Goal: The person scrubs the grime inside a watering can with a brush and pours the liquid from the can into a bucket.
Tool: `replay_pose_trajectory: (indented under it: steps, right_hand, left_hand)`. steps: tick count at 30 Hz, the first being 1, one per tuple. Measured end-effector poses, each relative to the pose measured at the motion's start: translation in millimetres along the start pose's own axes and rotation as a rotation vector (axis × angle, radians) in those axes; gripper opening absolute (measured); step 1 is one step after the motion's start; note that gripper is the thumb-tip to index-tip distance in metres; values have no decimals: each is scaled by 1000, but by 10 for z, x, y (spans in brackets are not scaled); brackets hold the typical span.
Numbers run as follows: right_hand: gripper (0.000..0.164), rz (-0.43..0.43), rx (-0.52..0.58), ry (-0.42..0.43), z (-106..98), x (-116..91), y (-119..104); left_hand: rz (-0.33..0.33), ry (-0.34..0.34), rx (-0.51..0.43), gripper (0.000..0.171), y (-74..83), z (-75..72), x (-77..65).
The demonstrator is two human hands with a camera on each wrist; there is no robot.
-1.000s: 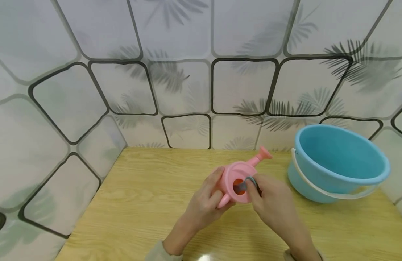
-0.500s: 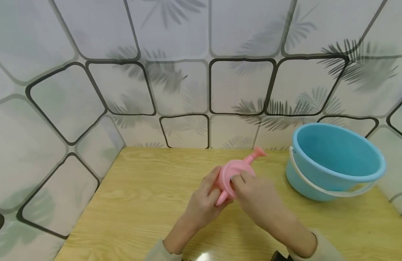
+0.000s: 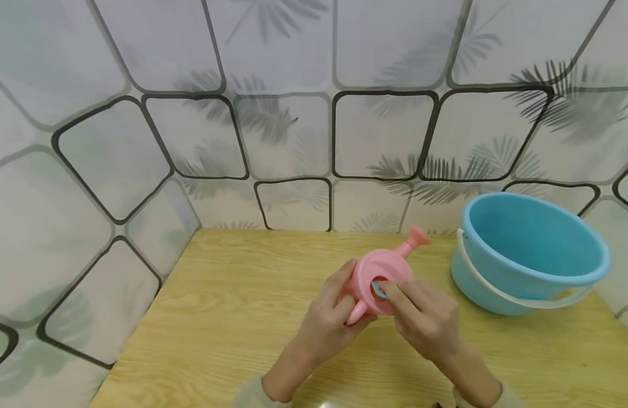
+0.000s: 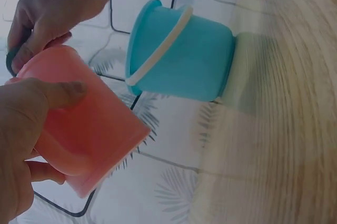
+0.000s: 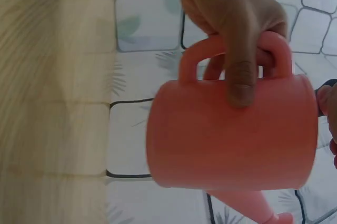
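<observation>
My left hand grips the handle of a pink toy watering can, its thumb lying on the can's side in the right wrist view. The can is tilted above the table, its round top opening towards me and its spout pointing to the back right. At the opening, my right hand pinches a small thin blue piece with a curved edge; I cannot tell its kind. Red-orange shows inside around it. In the left wrist view, a dark curved edge of this piece shows at the right fingers.
A light blue bucket with a white handle stands on the wooden table to the right of the hands. A wall covered in a stone-and-leaf pattern runs behind the table and along its left side.
The right fingers moved in over the can's opening, covering most of the blue piece, then drew back slightly, showing it again. The left hand keeps its grip; the bucket stays put.
</observation>
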State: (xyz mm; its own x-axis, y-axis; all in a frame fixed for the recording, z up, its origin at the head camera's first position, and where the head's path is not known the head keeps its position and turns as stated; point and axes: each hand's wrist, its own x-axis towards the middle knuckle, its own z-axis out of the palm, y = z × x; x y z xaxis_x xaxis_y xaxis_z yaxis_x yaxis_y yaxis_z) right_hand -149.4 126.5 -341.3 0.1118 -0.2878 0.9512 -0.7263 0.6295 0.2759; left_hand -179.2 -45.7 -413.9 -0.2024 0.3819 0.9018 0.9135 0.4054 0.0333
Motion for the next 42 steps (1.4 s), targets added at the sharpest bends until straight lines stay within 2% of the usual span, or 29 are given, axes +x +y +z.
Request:
replay_pose_trajectory:
  steps: [5, 9, 14, 19, 24, 29, 32, 34, 39, 42]
  right_hand:
    - [22, -55, 24, -14, -69, 60, 70]
    - [23, -111, 57, -77, -75, 123, 88]
    - [22, -139, 68, -15, -110, 145, 96]
    - [23, -147, 83, -52, -141, 165, 132]
    - [22, -161, 93, -30, -192, 158, 140]
    - [22, -156, 97, -107, -224, 126, 141]
    - [22, -159, 93, -74, -251, 143, 117]
    - [22, -152, 89, -60, -252, 158, 103]
    - [24, -98, 69, -124, -180, 83, 100]
    - [25, -35, 45, -105, -161, 8, 79]
  left_hand:
    - [-50, 7, -28, 32, 38, 14, 4]
    - [-24, 19, -12, 32, 58, 0, 2]
    - [-24, 0, -21, 32, 80, -1, 16]
    - [1, -4, -33, 33, 108, -3, 33]
    - [-2, -7, -23, 34, 143, 9, 11]
    - [-18, -10, -10, 32, 171, 27, -2]
    - [-59, -24, -21, 35, 169, 20, 5]
    - [-59, -28, 0, 35, 165, 14, 16]
    - [-31, -12, 65, 32, 162, 5, 27]
    - [-54, -6, 68, 32, 154, 9, 13]
